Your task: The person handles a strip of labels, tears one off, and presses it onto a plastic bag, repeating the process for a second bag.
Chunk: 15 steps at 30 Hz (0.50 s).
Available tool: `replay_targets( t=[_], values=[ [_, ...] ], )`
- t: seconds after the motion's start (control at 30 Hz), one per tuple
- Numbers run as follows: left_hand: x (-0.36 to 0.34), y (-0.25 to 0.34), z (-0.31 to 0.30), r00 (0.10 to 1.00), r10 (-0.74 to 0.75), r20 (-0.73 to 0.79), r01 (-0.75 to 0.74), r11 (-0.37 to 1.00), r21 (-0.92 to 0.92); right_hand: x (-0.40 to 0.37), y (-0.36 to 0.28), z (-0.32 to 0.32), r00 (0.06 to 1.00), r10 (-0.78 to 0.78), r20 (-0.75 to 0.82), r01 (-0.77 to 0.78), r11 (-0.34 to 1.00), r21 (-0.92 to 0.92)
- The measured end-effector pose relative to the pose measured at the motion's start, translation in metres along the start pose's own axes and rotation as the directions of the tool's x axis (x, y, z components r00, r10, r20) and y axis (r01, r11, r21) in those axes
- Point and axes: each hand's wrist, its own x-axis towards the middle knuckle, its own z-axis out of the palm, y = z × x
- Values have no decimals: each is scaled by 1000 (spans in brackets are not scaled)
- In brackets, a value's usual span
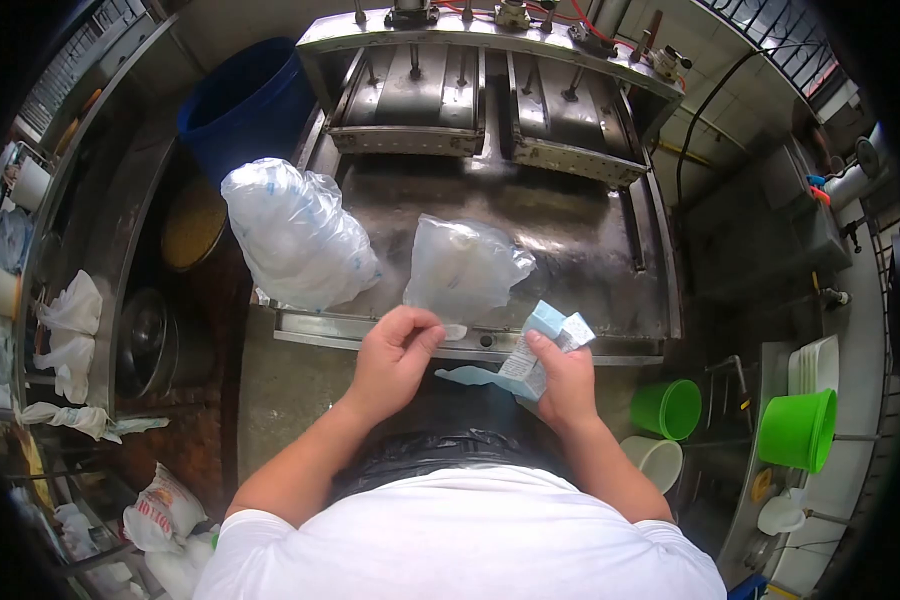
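My left hand point(398, 352) is closed in a pinch in front of the metal table's near edge. At its fingertips is a small whitish piece point(453, 332), too small to name. My right hand point(564, 378) is wrapped round a light-blue and white printed packet point(522, 362); a loose blue flap extends left from it. Just beyond my hands, a clear plastic bag point(465, 268) with pale contents lies on the wet metal table point(560, 235). Left of it sits a larger, full plastic bag point(295, 235); its contents are hard to make out.
At the table's back stands a metal press frame point(490, 38) with two shallow trays. A blue barrel point(245, 105) is behind left. Green buckets point(665, 410) and a white bucket point(652, 463) are on the right. A printed sack point(165, 508) is at lower left.
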Motion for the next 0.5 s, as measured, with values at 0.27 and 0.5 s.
replay_targets(
  t=[0.27, 0.5],
  values=[
    [61, 10, 13, 862, 491, -127, -385, 796, 467, 6, -4, 12, 999, -51, 16, 52, 998, -32],
    [72, 10, 18, 821, 557, -125, -423, 740, 522, 10, -9, 51, 964, -233, 127, 247, 964, -103]
  ],
)
